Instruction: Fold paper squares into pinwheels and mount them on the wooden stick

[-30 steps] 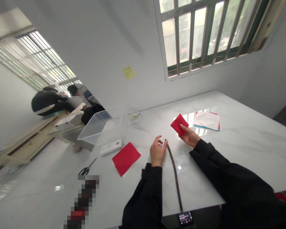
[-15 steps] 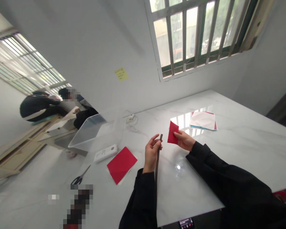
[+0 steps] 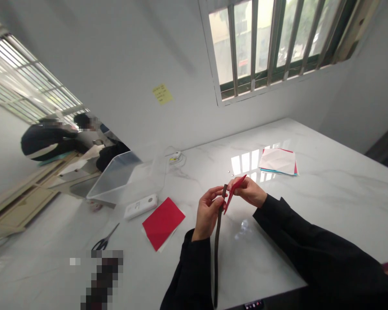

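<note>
The dark brown strip (image 3: 217,254) stands nearly upright in the left hand (image 3: 208,211), its lower end trailing down to the near edge of the worktop. The fingers curl around it just below its top end. The small piece of red paper (image 3: 234,192) has turned edge-on and come in against that top end, though I cannot tell whether the two touch. The right hand (image 3: 249,191) pinches the paper between thumb and fingertips, and the two hands are close together, almost meeting over the middle of the near edge.

Left of the hands, a red paper sheet (image 3: 163,224) lies on a white sheet. Beyond it are a white plastic device (image 3: 140,206) and a clear plastic tub (image 3: 126,181) near the far left of the marble worktop (image 3: 342,181). Black-handled scissors (image 3: 105,241) lie toward the left edge. A stack of paper sheets (image 3: 278,161), white on top with red and blue beneath, sits toward the far right. Two co-workers (image 3: 71,140) sit well off to the left, apart from the worktop.
</note>
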Demonstrator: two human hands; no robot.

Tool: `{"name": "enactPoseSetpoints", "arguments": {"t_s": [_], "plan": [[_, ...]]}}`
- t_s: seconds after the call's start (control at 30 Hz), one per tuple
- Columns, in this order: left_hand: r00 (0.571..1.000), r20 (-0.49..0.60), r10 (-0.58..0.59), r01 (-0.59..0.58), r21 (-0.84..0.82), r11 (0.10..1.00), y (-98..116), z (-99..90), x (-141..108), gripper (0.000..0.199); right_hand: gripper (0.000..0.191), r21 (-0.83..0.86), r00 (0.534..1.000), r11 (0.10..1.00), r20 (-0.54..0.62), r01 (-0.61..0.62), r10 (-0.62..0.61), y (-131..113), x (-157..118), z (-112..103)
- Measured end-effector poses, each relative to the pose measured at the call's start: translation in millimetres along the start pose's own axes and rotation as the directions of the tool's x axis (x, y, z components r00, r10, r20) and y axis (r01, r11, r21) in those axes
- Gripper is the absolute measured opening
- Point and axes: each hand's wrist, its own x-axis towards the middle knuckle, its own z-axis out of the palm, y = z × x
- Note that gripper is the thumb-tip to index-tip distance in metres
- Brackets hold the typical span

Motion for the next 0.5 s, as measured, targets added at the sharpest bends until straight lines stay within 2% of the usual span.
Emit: {"name": "enactPoseSetpoints", "arguments": {"t_s": [0.5], "plan": [[0.996,0.092,0.003,-0.001,-0.027,1.000,1.7,5.2,-4.3,0.036,0.021,0.092,0.999,0.996,0.048,0.013,-0.017,-8.3,-4.3,9.6]]}}
